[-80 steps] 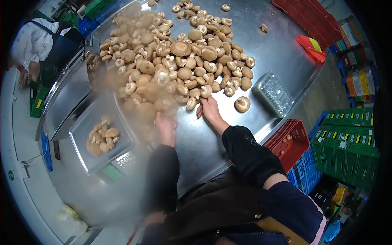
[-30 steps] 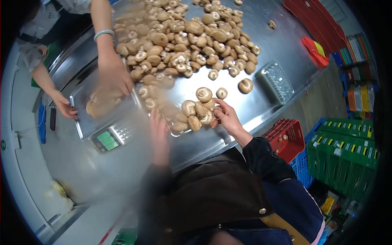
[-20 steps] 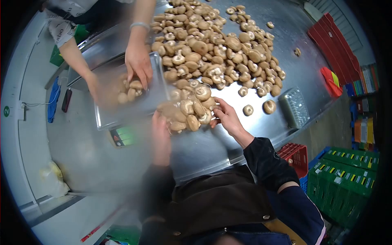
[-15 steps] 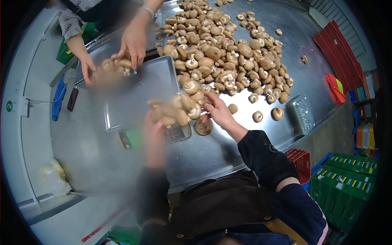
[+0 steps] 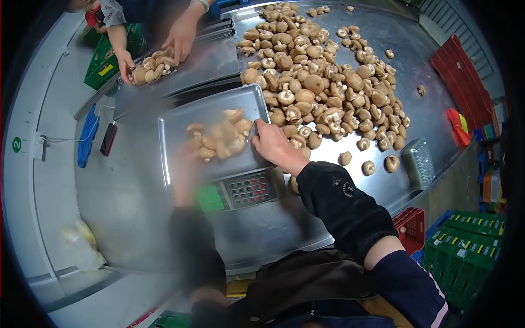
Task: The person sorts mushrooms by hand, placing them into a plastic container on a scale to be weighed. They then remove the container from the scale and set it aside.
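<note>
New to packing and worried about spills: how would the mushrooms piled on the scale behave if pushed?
The mushrooms lie loosely heaped and their caps are rounded, so they would probably tumble and roll apart rather than shift together. The scale pan looks smooth with a low rim, so strays may well slide off.

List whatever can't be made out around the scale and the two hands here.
Head view throughout.
- Left hand: motion blur; grip unreadable.
- Mushrooms on the tray: smeared by blur; count unclear.
- Scale display: blurred, digits unreadable.
- Right hand: fingertips at the tray rim, hidden under the hand.
- Co-worker's hand: arm cut off by the top edge.
</note>
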Demonstrator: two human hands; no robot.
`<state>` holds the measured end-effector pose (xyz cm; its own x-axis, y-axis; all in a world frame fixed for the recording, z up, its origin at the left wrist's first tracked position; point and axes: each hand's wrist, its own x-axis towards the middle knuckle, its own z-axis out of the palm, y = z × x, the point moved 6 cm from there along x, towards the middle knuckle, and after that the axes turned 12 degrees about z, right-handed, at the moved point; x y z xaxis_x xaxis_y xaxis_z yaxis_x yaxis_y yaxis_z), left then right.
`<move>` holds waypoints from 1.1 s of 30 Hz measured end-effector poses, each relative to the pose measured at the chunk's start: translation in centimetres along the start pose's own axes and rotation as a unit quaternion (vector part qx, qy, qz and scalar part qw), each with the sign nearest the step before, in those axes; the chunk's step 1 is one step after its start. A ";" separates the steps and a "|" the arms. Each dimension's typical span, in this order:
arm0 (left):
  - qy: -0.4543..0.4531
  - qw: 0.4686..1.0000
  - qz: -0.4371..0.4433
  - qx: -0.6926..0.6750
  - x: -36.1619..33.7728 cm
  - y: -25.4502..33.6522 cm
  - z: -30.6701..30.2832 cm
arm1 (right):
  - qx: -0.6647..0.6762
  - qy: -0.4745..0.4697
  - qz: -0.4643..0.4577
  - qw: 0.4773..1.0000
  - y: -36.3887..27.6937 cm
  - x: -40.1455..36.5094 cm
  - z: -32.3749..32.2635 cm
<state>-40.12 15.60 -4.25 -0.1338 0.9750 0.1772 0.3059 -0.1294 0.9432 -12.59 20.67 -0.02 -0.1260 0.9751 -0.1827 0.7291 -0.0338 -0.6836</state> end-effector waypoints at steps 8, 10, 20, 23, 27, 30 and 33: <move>0.004 0.980 -0.031 0.198 -0.5 4.1 -0.8 | -0.009 0.005 -0.016 1.000 0.2 -2.2 -3.1; 0.028 0.972 0.017 0.233 -0.4 4.6 -1.9 | 0.016 0.048 -0.069 0.996 0.1 -3.0 -4.7; 0.037 0.976 0.140 0.163 1.4 10.5 0.8 | 0.014 0.066 -0.211 0.975 -3.0 -4.0 -3.7; 0.089 0.977 0.138 0.137 0.9 10.5 1.3 | 0.067 0.034 -0.192 0.978 -2.9 -4.8 -4.2; 0.179 0.978 0.108 -0.014 -4.8 12.5 3.7 | 0.148 0.077 -0.169 0.971 1.5 -7.6 -6.0; 0.086 0.986 0.133 0.052 -12.4 9.9 7.2 | 0.136 0.107 -0.091 0.981 7.3 -11.6 -4.8; -0.023 0.998 -0.008 -0.065 -19.6 9.2 14.4 | 0.099 0.092 -0.112 0.984 10.8 -15.9 -3.8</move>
<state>-21.10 -2.14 -3.06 -0.0936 0.9840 0.1515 0.1790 -0.1331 0.9748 -0.16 5.59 -1.85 -0.1304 0.9857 0.1071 0.5498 0.1618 -0.8195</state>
